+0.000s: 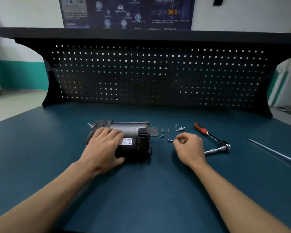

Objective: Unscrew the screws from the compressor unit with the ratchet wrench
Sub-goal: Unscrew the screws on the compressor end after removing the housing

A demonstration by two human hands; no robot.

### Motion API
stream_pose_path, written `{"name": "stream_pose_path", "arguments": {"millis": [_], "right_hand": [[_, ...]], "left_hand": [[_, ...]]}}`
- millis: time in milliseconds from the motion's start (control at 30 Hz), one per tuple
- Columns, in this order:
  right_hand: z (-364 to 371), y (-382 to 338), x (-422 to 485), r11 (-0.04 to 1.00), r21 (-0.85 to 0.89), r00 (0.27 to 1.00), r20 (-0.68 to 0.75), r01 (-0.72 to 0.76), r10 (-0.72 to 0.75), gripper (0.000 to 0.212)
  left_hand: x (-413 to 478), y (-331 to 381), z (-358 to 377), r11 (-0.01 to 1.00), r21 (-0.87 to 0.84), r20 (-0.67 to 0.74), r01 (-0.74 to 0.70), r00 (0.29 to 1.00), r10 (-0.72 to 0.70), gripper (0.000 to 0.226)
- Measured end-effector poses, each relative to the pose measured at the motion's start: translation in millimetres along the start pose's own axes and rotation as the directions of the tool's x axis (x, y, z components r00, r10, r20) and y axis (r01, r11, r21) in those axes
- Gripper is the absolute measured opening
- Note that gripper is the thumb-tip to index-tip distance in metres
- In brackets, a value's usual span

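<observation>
The compressor unit (134, 140), black and grey with a white label, lies on the blue bench top. My left hand (102, 145) rests on its left half, fingers spread over the cylinder and thumb against the near side. To the right, my right hand (188, 148) pinches a small screw (170, 140) between thumb and forefinger, just above the bench. Several loose screws (165, 131) lie between the unit and that hand. The ratchet wrench (212, 136), red-handled with a socket extension, lies on the bench right of my right hand.
A long thin screwdriver (274, 152) lies at the far right near the bench edge. A black pegboard (158, 73) stands along the back of the bench. A small metal fitting (180, 129) lies among the screws.
</observation>
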State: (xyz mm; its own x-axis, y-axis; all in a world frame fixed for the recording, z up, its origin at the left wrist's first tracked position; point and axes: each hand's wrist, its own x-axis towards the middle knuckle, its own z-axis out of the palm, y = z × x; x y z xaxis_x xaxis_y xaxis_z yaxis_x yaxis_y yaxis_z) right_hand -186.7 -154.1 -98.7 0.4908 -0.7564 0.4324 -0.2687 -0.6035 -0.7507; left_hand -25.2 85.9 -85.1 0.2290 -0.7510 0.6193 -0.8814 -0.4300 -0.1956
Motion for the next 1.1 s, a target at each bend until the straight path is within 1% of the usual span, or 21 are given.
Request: {"name": "stream_pose_path", "arguments": {"millis": [67,167,233,267,300,367,400,433,467,500,533,567,633,733,800,867,1000,1100], "right_hand": [[-6,5,6,0.996,0.068,0.998,-0.029,-0.051,0.053,0.019],[-7,7,14,0.984,0.164,0.995,-0.054,-0.075,0.085,0.020],[-3,8,11,0.991,0.116,0.997,-0.042,-0.061,0.066,0.015],[-2,7,8,0.998,0.042,0.999,-0.013,-0.040,0.041,0.009],[1,7,6,0.999,-0.038,0.999,0.040,-0.010,0.012,0.003],[6,6,4,0.966,-0.248,0.984,0.175,0.078,-0.034,0.025],[9,4,4,0.930,-0.346,0.975,0.219,0.124,-0.048,0.031],[12,3,5,0.899,-0.407,0.968,0.243,0.163,-0.066,0.031],[13,2,5,0.888,-0.426,0.965,0.251,0.175,-0.071,0.029],[15,4,5,0.889,-0.422,0.966,0.250,0.176,-0.072,0.027],[16,6,4,0.899,-0.405,0.967,0.243,0.169,-0.073,0.025],[16,8,4,0.904,-0.393,0.969,0.233,0.165,-0.076,0.024],[18,10,5,0.907,-0.382,0.973,0.207,0.175,-0.100,0.024],[19,8,9,0.901,-0.382,0.969,0.208,0.205,-0.132,0.027],[19,8,8,0.903,-0.378,0.966,0.229,0.202,-0.120,0.027],[18,10,7,0.906,-0.372,0.964,0.239,0.203,-0.118,0.027],[16,10,12,0.924,-0.340,0.969,0.226,0.174,-0.100,0.028],[21,8,14,0.930,-0.340,0.969,0.242,0.136,-0.053,0.026]], "left_hand": [[7,-1,-13,0.998,-0.057,-0.059,-0.001,0.998,-0.002,0.062],[34,2,-38,0.981,-0.192,-0.190,-0.022,0.982,-0.015,0.057],[60,9,-52,0.944,-0.328,-0.210,0.030,0.972,-0.104,0.056],[75,14,-56,0.906,-0.416,-0.193,0.079,0.966,-0.173,0.055],[93,17,-57,0.854,-0.502,-0.156,0.136,0.957,-0.244,0.055],[131,21,-48,0.696,-0.667,-0.011,0.267,0.930,-0.368,0.057],[150,21,-39,0.593,-0.732,0.086,0.336,0.909,-0.409,0.057],[167,22,-27,0.478,-0.782,0.188,0.400,0.882,-0.431,0.058],[181,23,-14,0.363,-0.811,0.290,0.458,0.854,-0.431,0.058],[193,25,1,0.272,-0.816,0.380,0.510,0.828,-0.412,0.057],[203,26,18,0.214,-0.807,0.450,0.550,0.808,-0.382,0.054],[211,27,35,0.183,-0.795,0.498,0.578,0.794,-0.349,0.048],[227,24,63,0.171,-0.776,0.551,0.607,0.784,-0.286,0.040],[245,11,94,0.212,-0.756,0.575,0.619,0.783,-0.235,0.044],[254,3,112,0.241,-0.731,0.596,0.639,0.769,-0.231,0.044],[260,-3,129,0.245,-0.714,0.613,0.656,0.755,-0.234,0.044],[267,-11,157,0.169,-0.722,0.641,0.671,0.741,-0.201,0.046],[259,-17,180,0.105,-0.707,0.675,0.699,0.712,-0.195,0.050]]}}
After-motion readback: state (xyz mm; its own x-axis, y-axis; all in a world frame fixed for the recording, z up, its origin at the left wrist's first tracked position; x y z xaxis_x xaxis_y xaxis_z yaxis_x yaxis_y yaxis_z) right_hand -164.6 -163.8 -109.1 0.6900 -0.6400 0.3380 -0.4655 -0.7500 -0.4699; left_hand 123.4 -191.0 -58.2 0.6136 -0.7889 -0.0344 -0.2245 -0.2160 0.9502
